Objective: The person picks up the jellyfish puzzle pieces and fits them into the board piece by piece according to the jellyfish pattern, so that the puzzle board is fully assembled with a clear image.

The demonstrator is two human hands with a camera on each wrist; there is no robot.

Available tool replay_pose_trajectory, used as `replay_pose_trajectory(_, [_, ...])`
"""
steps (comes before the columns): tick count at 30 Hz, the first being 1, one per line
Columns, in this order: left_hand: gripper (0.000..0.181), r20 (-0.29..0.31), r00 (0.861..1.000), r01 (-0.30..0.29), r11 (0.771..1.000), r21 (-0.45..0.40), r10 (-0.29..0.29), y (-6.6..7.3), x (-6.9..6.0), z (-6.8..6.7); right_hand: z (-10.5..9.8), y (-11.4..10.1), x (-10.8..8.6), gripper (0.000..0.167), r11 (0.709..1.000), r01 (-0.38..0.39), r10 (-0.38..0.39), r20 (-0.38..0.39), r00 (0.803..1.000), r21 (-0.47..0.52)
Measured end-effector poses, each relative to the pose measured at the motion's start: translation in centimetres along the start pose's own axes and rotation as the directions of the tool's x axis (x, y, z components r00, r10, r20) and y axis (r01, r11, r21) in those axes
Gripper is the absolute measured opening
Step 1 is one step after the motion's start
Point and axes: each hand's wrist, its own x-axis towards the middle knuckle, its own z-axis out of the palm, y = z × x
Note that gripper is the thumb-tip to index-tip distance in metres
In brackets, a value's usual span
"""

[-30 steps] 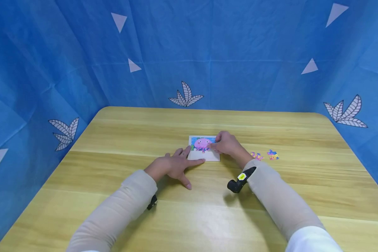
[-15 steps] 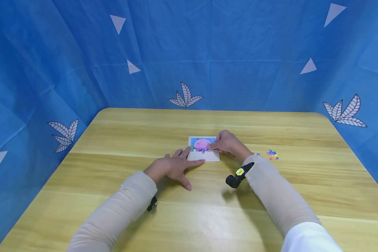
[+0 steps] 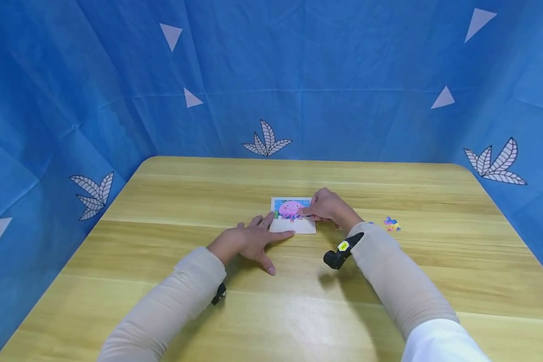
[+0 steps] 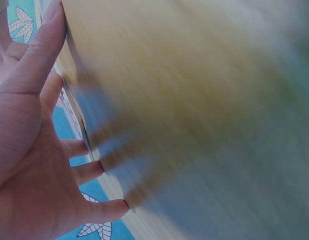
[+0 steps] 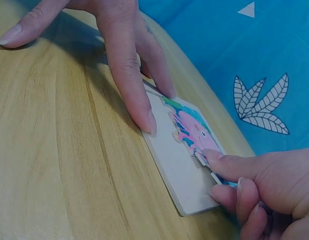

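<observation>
A white puzzle board lies on the table, its far part covered by joined pieces forming a pink octopus picture. My left hand spreads its fingers at the board's left and near edges; in the right wrist view a fingertip rests on its border. My right hand is at the board's right side, pinching a puzzle piece between thumb and fingers at the picture's lower right. That piece is mostly hidden by the thumb. In the left wrist view my left hand shows its palm and spread fingers.
A loose colourful puzzle piece lies right of my right wrist. Others beside it are partly hidden by the right wrist and sleeve. The wooden table ends at a blue patterned cloth behind.
My right wrist and forearm have shifted slightly left and forward, covering more of the nearer loose pieces. Its fingers remain at the picture's lower right. The left hand has stayed still.
</observation>
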Motion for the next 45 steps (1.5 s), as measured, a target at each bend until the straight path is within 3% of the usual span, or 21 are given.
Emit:
replay_pose_trajectory(7, [0.095,0.002,1.000,-0.009,1.000,0.005,0.009,0.1,0.1,0.0,0.0,0.3,-0.2,0.041,1.000,-0.025,0.025,-0.007,1.000,-0.006])
replay_pose_trajectory(26, [0.095,0.007,1.000,-0.001,1.000,-0.008,0.001,0.4,0.0,0.3,0.6,1.0,-0.6,0.044,1.000,0.017,-0.017,-0.042,0.999,-0.016])
replay_pose_trajectory(32, [0.096,0.004,1.000,0.007,1.000,-0.008,-0.007,0.2,-0.2,0.2,0.4,1.0,-0.5,0.032,0.995,0.080,-0.076,-0.074,0.994,0.053])
replay_pose_trajectory(38, [0.095,-0.003,1.000,-0.006,1.000,-0.024,0.006,0.1,-0.2,0.1,-1.5,1.9,-1.4,0.025,0.978,0.157,-0.149,-0.066,0.987,0.137])
replay_pose_trajectory(45, [0.096,-0.011,1.000,-0.006,0.999,-0.034,0.005,0.0,-0.2,0.0,-3.5,4.3,-2.3,0.030,0.972,0.232,-0.230,-0.051,0.972,0.036])
